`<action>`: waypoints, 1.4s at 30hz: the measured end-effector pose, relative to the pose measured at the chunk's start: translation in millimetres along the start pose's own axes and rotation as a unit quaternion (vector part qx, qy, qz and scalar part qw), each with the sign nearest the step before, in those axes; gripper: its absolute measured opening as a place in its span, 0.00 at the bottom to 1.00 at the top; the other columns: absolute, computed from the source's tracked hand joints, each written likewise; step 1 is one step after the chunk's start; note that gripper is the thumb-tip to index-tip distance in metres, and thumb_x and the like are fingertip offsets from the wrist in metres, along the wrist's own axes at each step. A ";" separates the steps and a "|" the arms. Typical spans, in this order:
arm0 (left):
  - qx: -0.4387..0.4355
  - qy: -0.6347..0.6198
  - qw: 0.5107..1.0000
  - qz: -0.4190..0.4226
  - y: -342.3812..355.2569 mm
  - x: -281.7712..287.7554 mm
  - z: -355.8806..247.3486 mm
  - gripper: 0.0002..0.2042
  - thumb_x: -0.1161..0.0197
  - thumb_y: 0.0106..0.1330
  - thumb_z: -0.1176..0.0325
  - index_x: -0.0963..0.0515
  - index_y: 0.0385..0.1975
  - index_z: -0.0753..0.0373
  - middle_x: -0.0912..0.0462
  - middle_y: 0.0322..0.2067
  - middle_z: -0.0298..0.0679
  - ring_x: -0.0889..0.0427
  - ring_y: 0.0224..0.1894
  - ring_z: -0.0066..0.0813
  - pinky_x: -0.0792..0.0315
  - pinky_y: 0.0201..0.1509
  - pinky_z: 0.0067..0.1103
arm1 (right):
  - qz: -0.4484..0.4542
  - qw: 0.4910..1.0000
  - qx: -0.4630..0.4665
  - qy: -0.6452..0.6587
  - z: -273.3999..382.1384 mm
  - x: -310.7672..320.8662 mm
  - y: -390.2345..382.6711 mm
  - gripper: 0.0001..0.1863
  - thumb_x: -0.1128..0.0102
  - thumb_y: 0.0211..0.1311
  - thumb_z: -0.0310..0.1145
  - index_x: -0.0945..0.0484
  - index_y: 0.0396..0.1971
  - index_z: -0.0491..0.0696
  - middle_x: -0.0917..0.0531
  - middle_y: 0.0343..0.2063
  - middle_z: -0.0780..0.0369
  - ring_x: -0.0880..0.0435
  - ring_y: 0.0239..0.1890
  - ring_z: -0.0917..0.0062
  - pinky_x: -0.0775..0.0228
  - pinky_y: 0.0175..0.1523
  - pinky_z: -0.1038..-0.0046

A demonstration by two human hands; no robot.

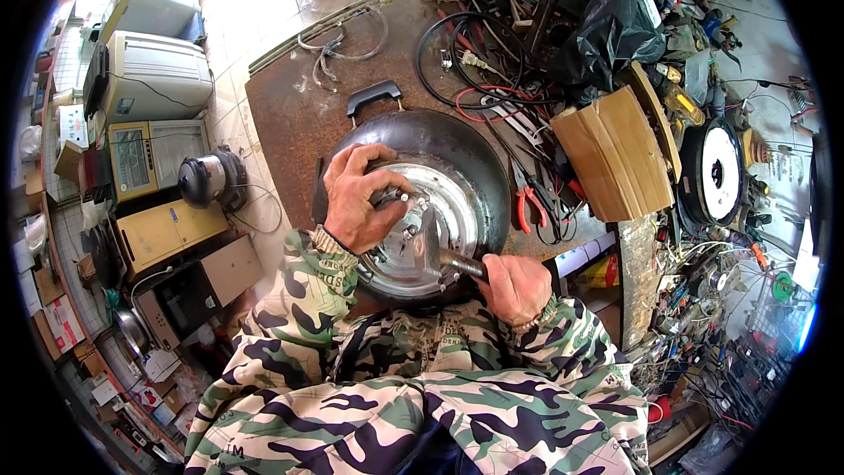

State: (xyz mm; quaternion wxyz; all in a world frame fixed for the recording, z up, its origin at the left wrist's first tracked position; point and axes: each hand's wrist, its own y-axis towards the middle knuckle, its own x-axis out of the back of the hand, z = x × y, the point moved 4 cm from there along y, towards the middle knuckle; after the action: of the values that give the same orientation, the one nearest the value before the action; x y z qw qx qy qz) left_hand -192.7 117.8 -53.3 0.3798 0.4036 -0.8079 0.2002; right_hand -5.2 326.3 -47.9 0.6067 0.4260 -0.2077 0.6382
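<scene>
In front of me on the workbench [290, 114] lies a round black pan [466, 145] with a black side handle [373, 97]. It appears turned over, and its silver metal underside [466, 211] faces up with small metal posts in it. My right hand [517, 288] grips a hammer [430, 248] by its handle; the head is over the metal underside, close to the posts. My left hand [362, 198] reaches over the left side of the pan. Its thumb and forefinger are closed near a small silver post; what they pinch is too small to make out.
Right of the pan lie red-handled pliers [527, 207], tangled cables [440, 57] and a cardboard box [611, 158]. A loose pale cord [330, 53] rests at the bench's far left. Used appliances [158, 79] line the left side; cluttered parts fill the right.
</scene>
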 end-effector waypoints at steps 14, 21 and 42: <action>0.006 0.003 1.000 0.006 -0.6 -4.2 1.5 0.13 0.19 0.46 0.67 0.11 0.34 0.49 0.21 0.56 0.38 0.30 0.67 0.51 0.38 0.71 0.47 | -0.026 0.998 -0.022 0.044 1.7 2.3 0.3 0.25 0.24 0.52 0.25 0.22 0.50 0.39 0.21 0.24 0.60 0.20 0.22 0.64 0.28 0.26 0.64; 0.023 0.011 1.000 0.014 -1.2 -6.0 0.9 0.13 0.20 0.47 0.66 0.11 0.34 0.50 0.21 0.58 0.37 0.33 0.70 0.52 0.41 0.74 0.48 | -0.028 0.999 -0.035 0.014 5.5 1.6 -13.3 0.25 0.25 0.52 0.25 0.22 0.50 0.37 0.22 0.23 0.59 0.20 0.21 0.65 0.28 0.25 0.64; 0.009 0.014 1.000 -0.001 -3.6 -8.5 3.7 0.11 0.22 0.50 0.63 0.10 0.34 0.51 0.20 0.57 0.38 0.31 0.70 0.50 0.38 0.73 0.46 | -0.029 0.997 -0.067 -0.001 21.0 2.3 -19.9 0.24 0.27 0.54 0.27 0.22 0.51 0.37 0.23 0.25 0.59 0.19 0.23 0.65 0.25 0.27 0.64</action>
State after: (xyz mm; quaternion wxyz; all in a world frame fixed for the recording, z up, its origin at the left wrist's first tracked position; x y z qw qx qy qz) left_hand -188.2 117.5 -62.2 0.3880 0.4050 -0.8002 0.2125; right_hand 20.0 314.8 -39.4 0.6517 0.3910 -0.2383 0.6047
